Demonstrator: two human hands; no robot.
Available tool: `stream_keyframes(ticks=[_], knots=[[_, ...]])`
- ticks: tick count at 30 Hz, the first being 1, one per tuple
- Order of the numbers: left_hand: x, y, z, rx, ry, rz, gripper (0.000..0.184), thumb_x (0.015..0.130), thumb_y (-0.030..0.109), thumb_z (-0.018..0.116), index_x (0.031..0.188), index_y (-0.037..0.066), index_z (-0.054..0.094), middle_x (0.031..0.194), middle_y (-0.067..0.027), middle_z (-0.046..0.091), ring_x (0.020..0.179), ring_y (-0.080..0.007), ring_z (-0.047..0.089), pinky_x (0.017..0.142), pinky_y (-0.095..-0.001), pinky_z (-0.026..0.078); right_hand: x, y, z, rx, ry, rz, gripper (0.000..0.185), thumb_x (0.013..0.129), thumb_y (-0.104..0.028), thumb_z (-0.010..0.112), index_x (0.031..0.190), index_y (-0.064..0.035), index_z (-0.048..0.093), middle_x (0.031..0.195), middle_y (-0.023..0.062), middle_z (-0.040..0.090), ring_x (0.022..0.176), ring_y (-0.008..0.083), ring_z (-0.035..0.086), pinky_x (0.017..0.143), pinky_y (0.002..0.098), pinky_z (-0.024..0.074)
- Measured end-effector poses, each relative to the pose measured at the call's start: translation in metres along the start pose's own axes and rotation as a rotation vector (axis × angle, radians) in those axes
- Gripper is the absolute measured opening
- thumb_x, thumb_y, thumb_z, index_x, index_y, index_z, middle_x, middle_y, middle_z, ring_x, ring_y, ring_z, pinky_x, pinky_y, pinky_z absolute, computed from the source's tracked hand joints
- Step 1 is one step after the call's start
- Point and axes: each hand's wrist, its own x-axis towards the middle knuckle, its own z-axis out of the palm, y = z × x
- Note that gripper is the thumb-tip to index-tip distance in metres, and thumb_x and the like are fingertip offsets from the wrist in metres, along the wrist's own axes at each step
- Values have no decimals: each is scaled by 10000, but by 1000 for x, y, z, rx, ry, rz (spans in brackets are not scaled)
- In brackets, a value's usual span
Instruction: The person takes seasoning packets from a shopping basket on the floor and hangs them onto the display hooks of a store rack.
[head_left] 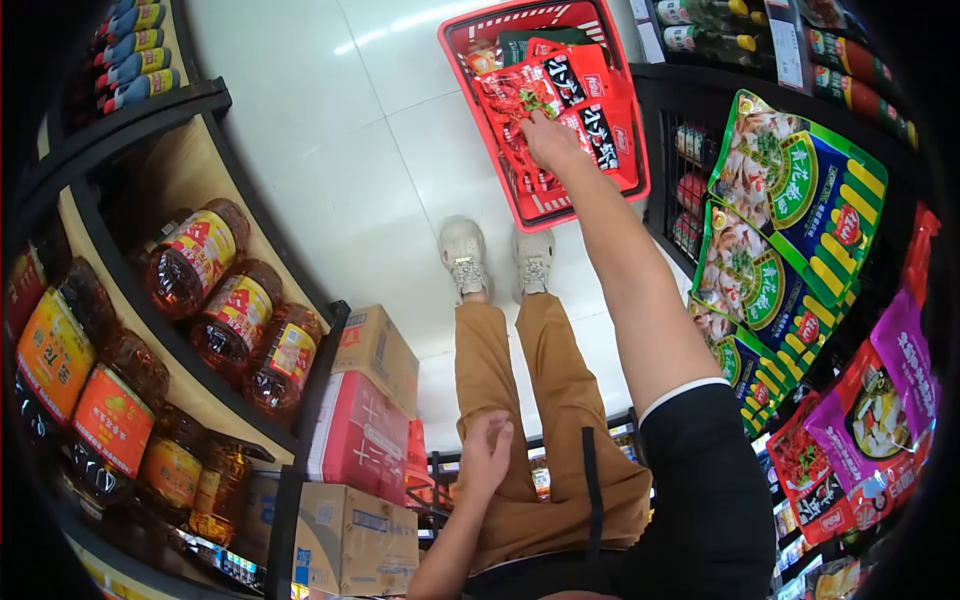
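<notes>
A red shopping basket point(640, 190) stands on the floor ahead of my shoes. Inside it lie several red food packets point(530, 85) with a crayfish dish pictured on them, and a dark green packet point(545, 40) at the far end. My right hand point(550, 142) reaches into the basket, its bent fingers closed at the edge of a red packet; the fingertips are partly hidden. By my thigh hangs my left hand point(486, 455), loosely curled with fingers and thumb apart and nothing in it.
Large oil bottles point(235, 320) fill the left shelves, with cardboard boxes point(355, 540) stacked beside them. On the right hang green packets point(790, 200) and purple-red packets point(870, 420). Sauce bottles point(710, 40) lie beyond the basket. Pale floor tiles point(390, 150) run between the shelves.
</notes>
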Motion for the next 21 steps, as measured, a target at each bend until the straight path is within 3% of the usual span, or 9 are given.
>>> stream_keyframes(ticks=[1, 2, 5, 6, 10, 15, 21], knots=[[1, 6, 0, -44, 10, 10, 230, 929, 152, 577, 1073, -26, 600, 1038, -161, 655, 1034, -246, 629, 896, -332, 483, 1, 4, 11, -30, -14, 15, 278, 884, -102, 500, 1149, -56, 568, 1290, 159, 490, 1062, 333, 607, 866, 448, 511], [3, 13, -2, -85, 19, 24, 225, 932, 142, 573, 1073, -32, 598, 1039, -153, 654, 1043, -232, 624, 900, -326, 481, -2, 10, 20, -50, 100, -52, 214, 891, -142, 483, 1011, -58, 639, 1166, 166, 574, 983, 322, 642, 814, 447, 529], [4, 30, -10, -145, 39, 29, 197, 939, 105, 560, 1068, -41, 590, 1033, -114, 644, 1010, -171, 603, 902, -296, 466, -19, 19, 18, -45, 140, -118, 187, 865, -121, 499, 955, -63, 652, 1006, 155, 634, 917, 318, 660, 773, 448, 540], [4, 31, -13, -144, 30, 31, 191, 943, 104, 554, 1072, -33, 588, 1032, -101, 640, 992, -153, 593, 901, -283, 457, -29, 23, 22, -49, 196, -112, 152, 842, -105, 510, 870, -63, 654, 896, 147, 650, 857, 320, 667, 733, 446, 544], [-5, 48, -22, -139, 16, 70, 182, 953, 97, 537, 1081, -25, 578, 999, -65, 630, 948, -120, 577, 871, -258, 450, -99, 26, -2, 90, 231, -221, 151, 814, -71, 532, 948, -64, 600, 955, 130, 618, 882, 329, 641, 719, 451, 526], [-6, 54, -29, -273, -8, 125, 178, 942, 92, 543, 1057, -39, 578, 987, -76, 634, 936, -126, 591, 866, -257, 456, -191, 24, -47, 189, 509, -346, 112, 791, -67, 548, 901, -57, 566, 874, 102, 565, 840, 294, 606, 685, 425, 506], [-21, 99, -45, -230, 18, 181, 197, 926, 126, 573, 1036, -37, 581, 979, -89, 651, 913, -132, 602, 861, -268, 464, -269, -3, -120, 271, 582, -537, 87, 787, -81, 569, 865, -57, 540, 870, 98, 558, 848, 289, 598, 696, 411, 502]])
